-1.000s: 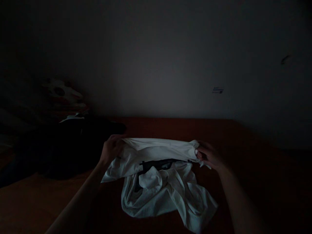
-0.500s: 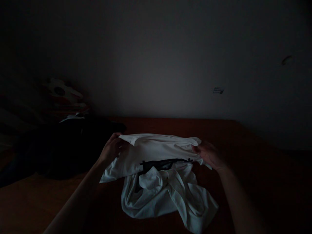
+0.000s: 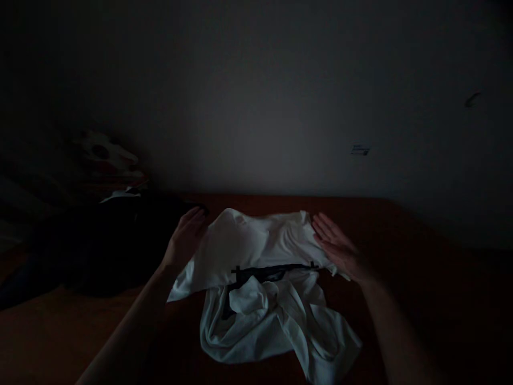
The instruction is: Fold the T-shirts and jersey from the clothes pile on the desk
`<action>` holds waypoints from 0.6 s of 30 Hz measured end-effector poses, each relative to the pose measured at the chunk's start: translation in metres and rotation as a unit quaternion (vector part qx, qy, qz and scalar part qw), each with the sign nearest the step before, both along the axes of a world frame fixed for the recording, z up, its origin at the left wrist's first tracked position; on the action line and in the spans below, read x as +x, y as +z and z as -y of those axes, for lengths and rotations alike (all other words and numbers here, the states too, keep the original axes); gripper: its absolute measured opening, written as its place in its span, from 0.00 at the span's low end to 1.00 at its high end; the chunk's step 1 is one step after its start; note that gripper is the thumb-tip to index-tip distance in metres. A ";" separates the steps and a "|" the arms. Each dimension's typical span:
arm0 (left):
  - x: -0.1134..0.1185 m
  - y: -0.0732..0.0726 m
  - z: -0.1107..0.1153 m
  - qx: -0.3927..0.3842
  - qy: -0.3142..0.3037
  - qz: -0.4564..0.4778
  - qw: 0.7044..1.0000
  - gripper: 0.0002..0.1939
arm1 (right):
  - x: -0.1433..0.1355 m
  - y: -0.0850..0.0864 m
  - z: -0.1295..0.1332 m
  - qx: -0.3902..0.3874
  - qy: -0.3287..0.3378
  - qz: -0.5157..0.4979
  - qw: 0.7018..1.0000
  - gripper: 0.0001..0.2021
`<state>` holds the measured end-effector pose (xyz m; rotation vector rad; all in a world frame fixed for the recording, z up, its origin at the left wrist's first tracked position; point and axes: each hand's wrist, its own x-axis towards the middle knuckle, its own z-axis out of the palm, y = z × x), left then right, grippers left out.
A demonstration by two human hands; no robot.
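A white garment [image 3: 248, 240], perhaps a shirt, lies spread on the reddish-brown wooden surface, with a dark band across its near edge. Nearer to me is a crumpled heap of pale cloth [image 3: 256, 337]; whether it belongs to the same garment I cannot tell. My left hand [image 3: 186, 238] is beside the garment's left edge, its fingers straight and holding nothing. At the right edge, my right hand [image 3: 336, 246] is flat with fingers stretched out, palm turned toward the cloth. Dim light hides whether either hand touches it.
Dark clothing [image 3: 108, 246] is piled to the left. Behind it sits a white and red object [image 3: 108, 155], possibly a plush toy. A grey wall [image 3: 256, 107] with a small label [image 3: 359, 149] rises behind the wooden surface [image 3: 360, 214].
Both hands have let go of the white garment, and their fingers have straightened. The garment's raised far edge has dropped and now lies spread out farther back.
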<state>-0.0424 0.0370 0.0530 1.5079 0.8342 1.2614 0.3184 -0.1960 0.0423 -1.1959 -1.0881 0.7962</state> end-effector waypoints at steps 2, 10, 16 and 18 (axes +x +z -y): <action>0.007 -0.001 0.001 0.031 0.058 0.007 0.998 0.22 | -0.005 0.000 -0.011 0.050 -0.105 0.025 0.993 0.31; 0.017 -0.034 0.016 0.243 -0.043 -0.418 0.874 0.23 | 0.006 -0.033 -0.018 -0.067 -0.187 0.340 0.919 0.18; 0.012 -0.058 0.004 0.258 -0.034 -0.508 0.821 0.33 | -0.002 -0.033 -0.017 -0.140 -0.169 0.524 0.823 0.16; 0.010 -0.060 0.000 0.255 -0.040 -0.503 0.825 0.33 | -0.004 -0.027 -0.015 -0.188 -0.172 0.532 0.808 0.16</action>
